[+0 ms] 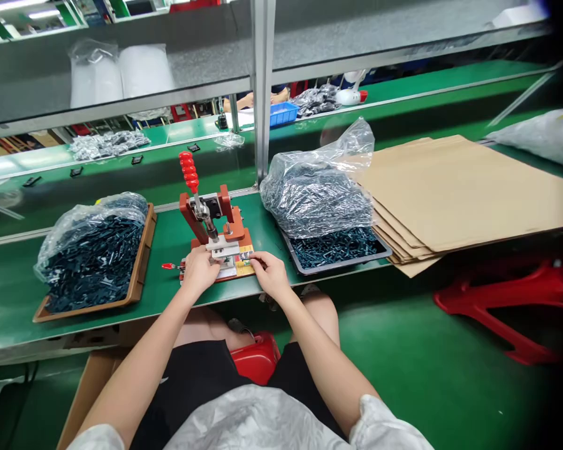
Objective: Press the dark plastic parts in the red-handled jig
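A toggle clamp press with a red grip (189,172) and a reddish-brown frame (225,203) stands on the green bench in front of me. My left hand (201,270) is at the left of its base, fingers bent against the pale metal fixture (226,247); the fingertips are partly hidden. On the right side of the base, my right hand (271,274) pinches a small dark part (248,261) over the yellow patterned plate (244,270). The clamp's grip points up, untouched by either hand.
A brown tray (138,275) of dark small parts under plastic lies left. The dark tray (304,270) at right holds similar parts beneath a plastic bag (319,194). Cardboard sheets (469,194) overhang the bench edge. A metal post (263,94) rises behind the press.
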`<action>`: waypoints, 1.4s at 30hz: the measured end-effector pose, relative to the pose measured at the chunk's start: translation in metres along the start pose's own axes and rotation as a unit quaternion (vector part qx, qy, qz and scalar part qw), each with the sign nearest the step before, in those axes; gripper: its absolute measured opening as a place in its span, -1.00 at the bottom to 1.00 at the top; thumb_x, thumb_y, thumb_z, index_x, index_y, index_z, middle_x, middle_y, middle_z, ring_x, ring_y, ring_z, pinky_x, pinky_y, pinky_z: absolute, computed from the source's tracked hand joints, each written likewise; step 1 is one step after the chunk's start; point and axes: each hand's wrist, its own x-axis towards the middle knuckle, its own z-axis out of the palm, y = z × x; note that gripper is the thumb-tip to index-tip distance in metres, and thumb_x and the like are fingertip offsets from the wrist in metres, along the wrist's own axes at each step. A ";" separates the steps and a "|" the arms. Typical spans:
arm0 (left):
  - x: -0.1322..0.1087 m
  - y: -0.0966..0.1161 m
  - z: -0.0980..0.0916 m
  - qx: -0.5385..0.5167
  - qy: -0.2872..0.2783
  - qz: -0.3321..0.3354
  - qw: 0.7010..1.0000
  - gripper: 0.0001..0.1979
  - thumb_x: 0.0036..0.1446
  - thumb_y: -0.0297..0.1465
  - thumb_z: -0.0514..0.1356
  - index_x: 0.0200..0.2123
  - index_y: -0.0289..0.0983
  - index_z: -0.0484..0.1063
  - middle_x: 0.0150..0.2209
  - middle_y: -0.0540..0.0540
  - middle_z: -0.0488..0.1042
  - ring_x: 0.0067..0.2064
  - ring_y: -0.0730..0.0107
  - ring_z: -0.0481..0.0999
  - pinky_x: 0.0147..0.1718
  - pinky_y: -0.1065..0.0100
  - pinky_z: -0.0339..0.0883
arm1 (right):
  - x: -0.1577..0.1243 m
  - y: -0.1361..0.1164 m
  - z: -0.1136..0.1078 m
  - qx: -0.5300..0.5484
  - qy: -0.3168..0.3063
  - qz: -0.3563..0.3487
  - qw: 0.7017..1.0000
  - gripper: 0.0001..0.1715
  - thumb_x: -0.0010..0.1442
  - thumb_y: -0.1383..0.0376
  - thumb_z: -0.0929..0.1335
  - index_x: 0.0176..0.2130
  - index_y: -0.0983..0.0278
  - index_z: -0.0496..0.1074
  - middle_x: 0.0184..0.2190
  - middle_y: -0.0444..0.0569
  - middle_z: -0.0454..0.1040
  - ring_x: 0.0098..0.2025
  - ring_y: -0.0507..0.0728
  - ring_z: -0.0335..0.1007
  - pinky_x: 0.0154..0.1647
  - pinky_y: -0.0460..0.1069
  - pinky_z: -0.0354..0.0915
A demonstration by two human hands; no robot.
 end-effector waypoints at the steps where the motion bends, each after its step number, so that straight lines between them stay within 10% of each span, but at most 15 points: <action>1: -0.001 0.000 0.000 0.001 0.000 0.002 1.000 -0.80 0.12 -0.33 0.25 -0.28 -0.28 0.66 -0.04 -0.24 0.61 0.07 -0.07 0.51 0.06 0.09 0.37 | 0.000 -0.001 0.000 0.001 -0.005 -0.009 1.000 -0.79 0.29 0.30 0.32 -0.19 0.25 0.57 -0.19 0.05 0.60 -0.20 0.14 0.52 -0.10 0.02 0.44; 9: 0.007 -0.014 -0.016 0.001 -0.137 0.059 0.989 -0.73 0.01 -0.20 0.36 -0.25 -0.24 0.64 -0.08 -0.18 0.62 0.07 -0.09 0.49 0.04 0.09 0.37 | 0.022 -0.011 0.022 -0.001 -0.075 -0.110 0.991 -0.84 0.25 0.38 0.38 -0.23 0.24 0.60 -0.26 -0.01 0.56 -0.17 0.13 0.47 -0.05 0.02 0.40; 42: -0.003 -0.011 -0.010 -0.003 -0.055 0.074 0.996 -0.81 0.09 -0.25 0.31 -0.25 -0.16 0.66 -0.06 -0.20 0.61 0.07 -0.09 0.51 0.03 -0.02 0.40 | 0.030 -0.012 0.055 -0.001 -0.069 -0.120 0.990 -0.65 0.21 0.47 0.34 -0.08 0.23 0.61 -0.01 0.08 0.54 0.06 0.22 0.48 0.17 0.13 0.39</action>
